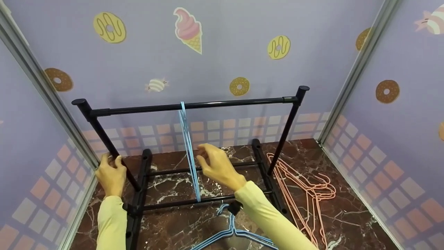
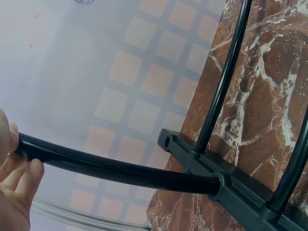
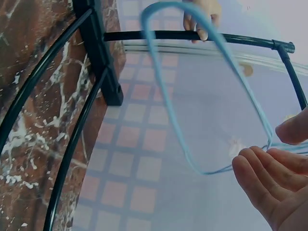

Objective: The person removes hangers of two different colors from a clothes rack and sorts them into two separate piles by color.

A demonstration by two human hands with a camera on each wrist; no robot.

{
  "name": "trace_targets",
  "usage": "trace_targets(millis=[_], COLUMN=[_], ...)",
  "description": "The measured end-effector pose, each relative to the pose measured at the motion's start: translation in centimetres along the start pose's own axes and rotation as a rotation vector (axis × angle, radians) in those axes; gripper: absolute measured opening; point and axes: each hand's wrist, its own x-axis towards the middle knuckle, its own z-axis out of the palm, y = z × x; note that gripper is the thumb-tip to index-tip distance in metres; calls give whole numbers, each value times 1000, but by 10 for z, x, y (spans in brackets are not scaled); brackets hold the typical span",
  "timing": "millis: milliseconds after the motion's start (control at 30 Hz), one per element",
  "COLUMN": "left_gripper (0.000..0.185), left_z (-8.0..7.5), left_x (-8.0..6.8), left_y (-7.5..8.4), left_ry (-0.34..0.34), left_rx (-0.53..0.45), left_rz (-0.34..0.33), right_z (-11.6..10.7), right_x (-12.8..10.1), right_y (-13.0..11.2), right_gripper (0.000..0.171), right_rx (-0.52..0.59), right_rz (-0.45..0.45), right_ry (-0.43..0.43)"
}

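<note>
Blue hangers (image 1: 190, 152) hang close together from the top bar of a black clothes rack (image 1: 225, 103), a little left of its middle. Beside them on the right is my right hand (image 1: 218, 166), thumb and fingers apart. In the right wrist view, the fingertips of that hand (image 3: 269, 178) lie close to a blue hanger (image 3: 168, 108); whether they touch it I cannot tell. My left hand (image 1: 111, 175) holds the rack's left upright. The left wrist view has its fingers (image 2: 30, 180) and thumb around the black post (image 2: 115, 171).
More blue hangers (image 1: 231, 232) lie on the brown marbled surface (image 1: 173, 227) in front of the rack. Several pink hangers (image 1: 314, 194) lie to the right of it. Patterned lilac panels (image 1: 222, 66) stand behind and at both sides.
</note>
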Motion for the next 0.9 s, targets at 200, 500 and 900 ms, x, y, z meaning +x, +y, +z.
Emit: trace_targets(millis=[200, 500, 900], left_gripper=[24, 24, 25], left_z=[0, 2, -2], left_x=[-2, -5, 0], left_y=[0, 0, -1], left_ry=[-12, -14, -9], left_rx=[5, 0, 5], left_rz=[0, 2, -9], right_z=[10, 16, 0], right_x=[11, 11, 5], right_y=[-8, -13, -11], right_gripper=[18, 6, 5], right_rx=[39, 47, 33], right_rz=[53, 133, 85], right_ry=[35, 110, 143])
